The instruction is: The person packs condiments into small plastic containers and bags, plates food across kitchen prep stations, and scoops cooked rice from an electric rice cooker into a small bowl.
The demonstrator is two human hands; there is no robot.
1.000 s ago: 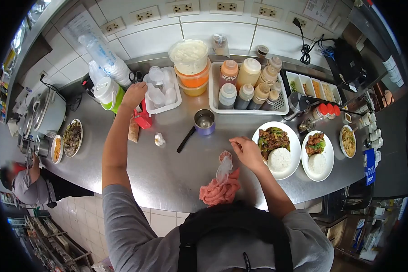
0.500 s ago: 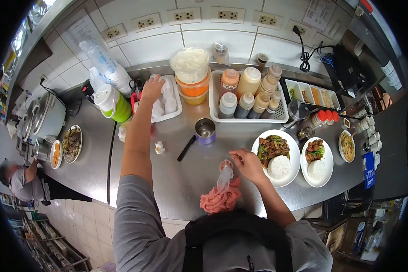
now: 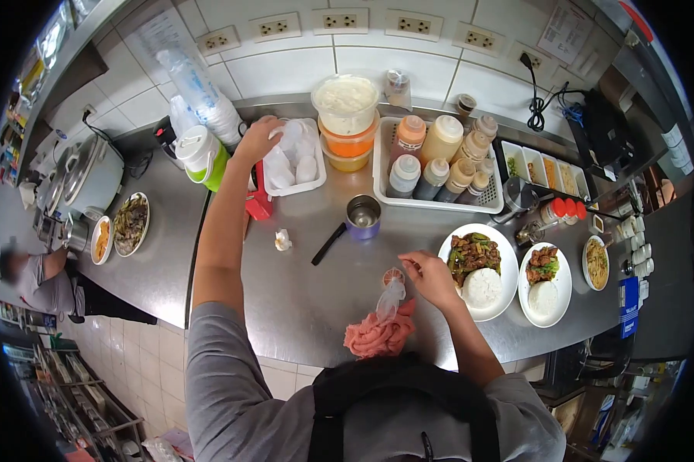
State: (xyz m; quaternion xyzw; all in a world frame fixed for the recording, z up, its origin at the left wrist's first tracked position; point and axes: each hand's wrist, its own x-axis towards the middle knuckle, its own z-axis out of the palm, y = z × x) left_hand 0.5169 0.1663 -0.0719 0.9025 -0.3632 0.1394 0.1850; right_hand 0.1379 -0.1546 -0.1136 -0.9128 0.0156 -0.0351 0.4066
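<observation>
My left hand reaches to the back left, beside a white tray of small clear plastic bags. A red container stands below it, and a dark loop like a scissors handle shows at its left. Whether its fingers grip anything cannot be seen. My right hand hovers over the counter, fingers loosely bent and apart, holding nothing. Just left of it lies a small knotted plastic bag with reddish contents at its top end, partly on a crumpled pink cloth.
Two plates of rice and meat, a nearer plate and a farther plate, are at right. A purple cup with a black handle sits mid-counter. Sauce bottles fill a white basket. A co-worker stands far left.
My left hand has shifted left, from the bags at the tray's edge toward the red container. My right hand stays near the knotted bag. The whole view has shifted slightly.
</observation>
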